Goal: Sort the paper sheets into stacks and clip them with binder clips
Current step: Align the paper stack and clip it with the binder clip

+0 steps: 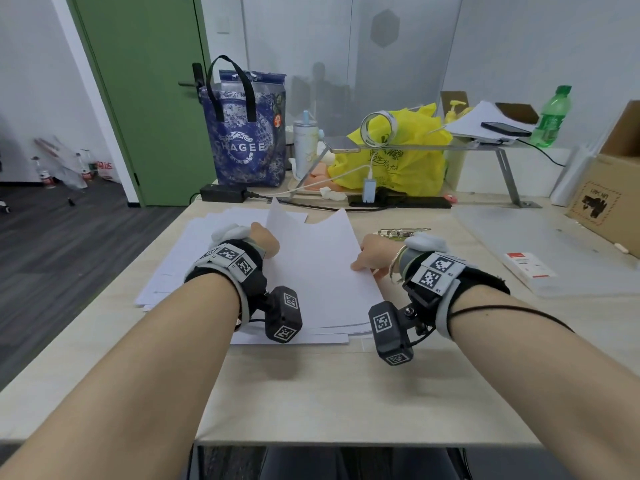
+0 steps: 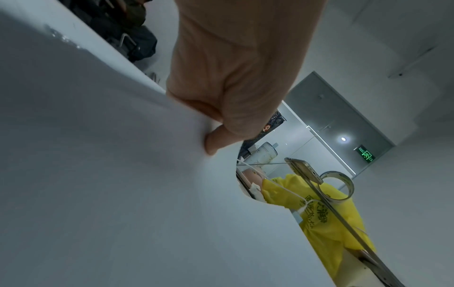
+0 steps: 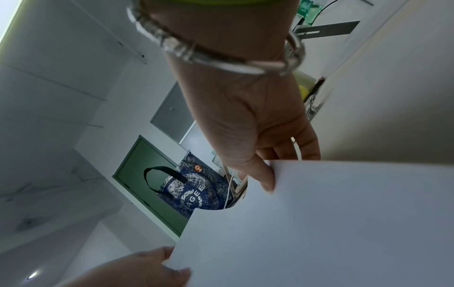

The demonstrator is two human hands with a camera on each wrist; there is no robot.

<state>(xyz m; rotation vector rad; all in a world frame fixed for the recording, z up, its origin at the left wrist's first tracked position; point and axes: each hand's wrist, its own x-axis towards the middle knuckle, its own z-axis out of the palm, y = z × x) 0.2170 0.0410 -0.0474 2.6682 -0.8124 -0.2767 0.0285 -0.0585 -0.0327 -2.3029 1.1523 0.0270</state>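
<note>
Holding a bundle of paper sheets (image 1: 311,265) by its two side edges, the left hand (image 1: 265,239) and the right hand (image 1: 372,256) each pinch it between thumb and curled fingers, probably to square the edges. The bundle tilts up above the loose sheets (image 1: 180,265) spread on the surface (image 1: 311,386). The binder clips (image 1: 398,232) wait just behind the right hand, in easy reach.
</note>
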